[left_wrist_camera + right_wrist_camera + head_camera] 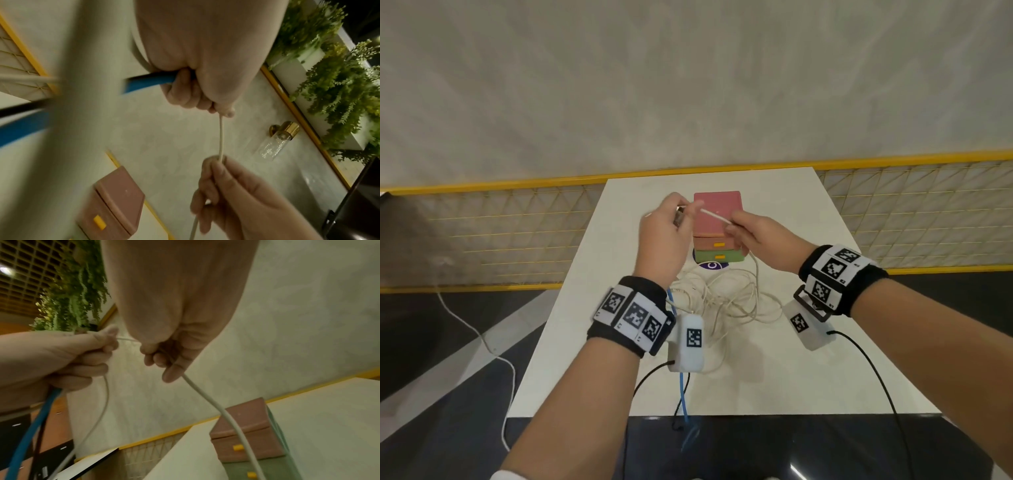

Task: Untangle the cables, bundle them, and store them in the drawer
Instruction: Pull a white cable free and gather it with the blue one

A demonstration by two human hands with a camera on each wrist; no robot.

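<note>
Both hands are raised above the white table [808,359], with a short stretch of white cable [717,217] taut between them. My left hand [671,222] grips that cable [221,138] together with a blue cable [148,81] and a metal plug end. My right hand [746,229] pinches the white cable [207,395], which trails down to a tangled white pile [726,301] on the table. The small drawer unit [717,212], pink on top with brown and green drawers shut, stands behind the pile.
The blue cable [683,394] hangs over the table's near edge beside black wrist-camera leads. A purple round sticker [711,265] lies in front of the drawer unit. A yellow-railed mesh fence [517,233] runs behind the table. Another white cord [493,349] lies on the floor at left.
</note>
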